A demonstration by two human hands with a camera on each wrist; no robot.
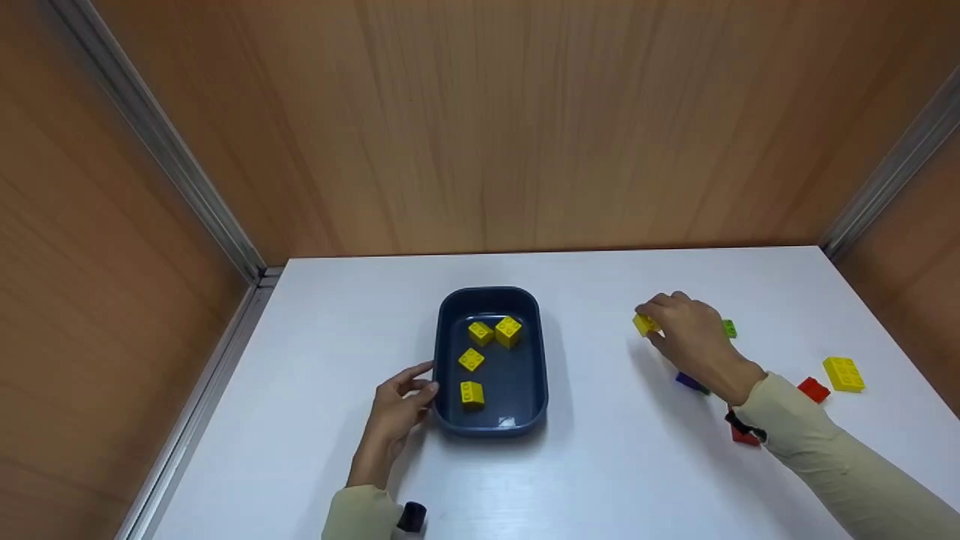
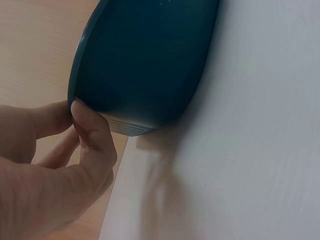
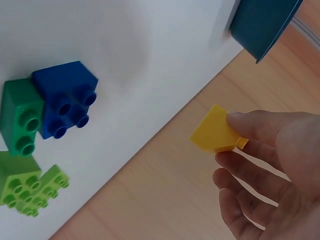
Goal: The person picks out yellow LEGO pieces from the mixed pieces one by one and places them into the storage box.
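Observation:
A dark blue rectangular dish [image 1: 491, 429] stands on the white table with several yellow toy bricks [image 1: 471, 360] inside. My left hand [image 1: 397, 409] pinches the dish's left rim between thumb and fingers, and the left wrist view shows the thumb on the outer wall. To the right of the dish, my right hand [image 1: 694, 337] holds another yellow toy brick [image 3: 212, 131] above the table, pinched between thumb and fingertips. Below that hand in the head view is a blue brick [image 3: 65, 95], which sits beside a dark green brick [image 3: 22, 112] in the right wrist view.
Light green bricks [image 3: 30, 187] lie past the blue one. Red bricks [image 1: 814, 390] and a larger yellow brick [image 1: 844, 374] lie at the table's right, partly behind my right forearm. Wooden panels [image 1: 480, 127] enclose the table [image 1: 600, 465] at the back and sides.

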